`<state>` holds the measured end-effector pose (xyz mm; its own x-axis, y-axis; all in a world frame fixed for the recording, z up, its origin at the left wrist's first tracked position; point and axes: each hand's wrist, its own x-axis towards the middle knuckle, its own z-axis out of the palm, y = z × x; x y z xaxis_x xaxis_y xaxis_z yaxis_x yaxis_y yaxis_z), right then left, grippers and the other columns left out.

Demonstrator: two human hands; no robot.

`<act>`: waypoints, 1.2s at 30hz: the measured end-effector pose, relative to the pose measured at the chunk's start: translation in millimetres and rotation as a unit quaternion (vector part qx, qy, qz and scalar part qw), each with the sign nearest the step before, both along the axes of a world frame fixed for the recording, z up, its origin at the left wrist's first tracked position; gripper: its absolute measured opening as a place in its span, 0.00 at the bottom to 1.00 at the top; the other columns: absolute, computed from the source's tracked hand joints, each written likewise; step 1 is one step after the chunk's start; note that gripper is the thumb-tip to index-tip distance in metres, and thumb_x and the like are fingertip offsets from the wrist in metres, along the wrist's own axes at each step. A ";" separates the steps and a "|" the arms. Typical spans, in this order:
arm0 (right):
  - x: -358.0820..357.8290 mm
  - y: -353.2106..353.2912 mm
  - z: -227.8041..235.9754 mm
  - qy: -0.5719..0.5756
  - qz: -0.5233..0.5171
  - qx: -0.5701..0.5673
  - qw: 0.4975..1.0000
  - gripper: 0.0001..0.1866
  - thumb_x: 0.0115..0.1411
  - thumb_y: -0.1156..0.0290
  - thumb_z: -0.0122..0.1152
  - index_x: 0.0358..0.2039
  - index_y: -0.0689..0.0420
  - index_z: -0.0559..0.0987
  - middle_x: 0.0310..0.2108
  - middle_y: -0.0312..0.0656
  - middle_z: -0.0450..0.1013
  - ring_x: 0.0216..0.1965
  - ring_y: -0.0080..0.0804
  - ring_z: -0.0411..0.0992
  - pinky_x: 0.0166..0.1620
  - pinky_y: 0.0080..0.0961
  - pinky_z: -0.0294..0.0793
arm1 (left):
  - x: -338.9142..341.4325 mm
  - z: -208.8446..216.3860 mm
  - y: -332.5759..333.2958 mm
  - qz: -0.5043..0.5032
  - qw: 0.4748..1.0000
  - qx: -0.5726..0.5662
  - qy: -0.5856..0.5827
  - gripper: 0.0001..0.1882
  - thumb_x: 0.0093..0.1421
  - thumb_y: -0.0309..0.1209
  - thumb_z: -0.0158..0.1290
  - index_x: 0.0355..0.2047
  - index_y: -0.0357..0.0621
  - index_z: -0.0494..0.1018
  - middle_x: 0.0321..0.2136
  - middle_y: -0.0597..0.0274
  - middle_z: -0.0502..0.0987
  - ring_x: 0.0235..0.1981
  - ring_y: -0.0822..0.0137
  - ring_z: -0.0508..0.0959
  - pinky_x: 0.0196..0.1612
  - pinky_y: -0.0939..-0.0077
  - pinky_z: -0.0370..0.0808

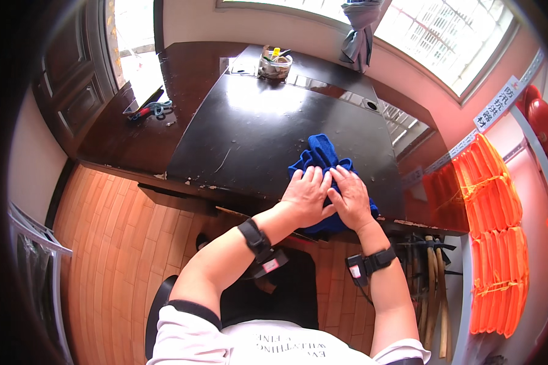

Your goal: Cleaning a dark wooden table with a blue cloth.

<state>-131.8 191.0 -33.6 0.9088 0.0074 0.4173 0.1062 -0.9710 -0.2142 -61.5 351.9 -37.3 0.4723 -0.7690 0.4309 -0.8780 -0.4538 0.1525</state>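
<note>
A crumpled blue cloth (321, 148) lies near the front edge of a dark, glossy desk (256, 137), right of its middle. Part of it hangs down at that edge. On top of the cloth my left hand (306, 198) lies flat, fingers stretched forward. Beside it, my right hand (352, 198) rests on the cloth too, fingers laid out and the thumb toward my left hand. The two hands touch or nearly touch. They cover the middle of the cloth. Each wrist wears a black strap with a small box.
At the desk's back stands a clear round tub (274, 65) with small items inside. A red-and-teal tool or cord (151, 110) lies far left. Stacked orange bundles (493, 243) fill a rack at the right, near wooden handles (433, 292). The desk's front edge (192, 184) is chipped.
</note>
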 end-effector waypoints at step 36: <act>68.0 32.1 -3.9 0.026 -0.020 -0.024 0.999 0.28 0.61 0.48 0.43 0.55 0.50 0.71 0.59 0.44 0.64 0.61 0.44 0.58 0.63 0.42 0.52 | 36.2 -2.1 26.0 0.075 0.996 -0.020 0.036 0.33 0.57 0.51 0.45 0.54 0.37 0.65 0.54 0.45 0.66 0.57 0.50 0.64 0.56 0.56 0.59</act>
<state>-63.7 223.1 -37.5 0.9290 -0.0107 0.3700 0.0568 -0.9836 -0.1710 -25.3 377.9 -39.3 0.6111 -0.6707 0.4204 -0.7871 -0.5713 0.2326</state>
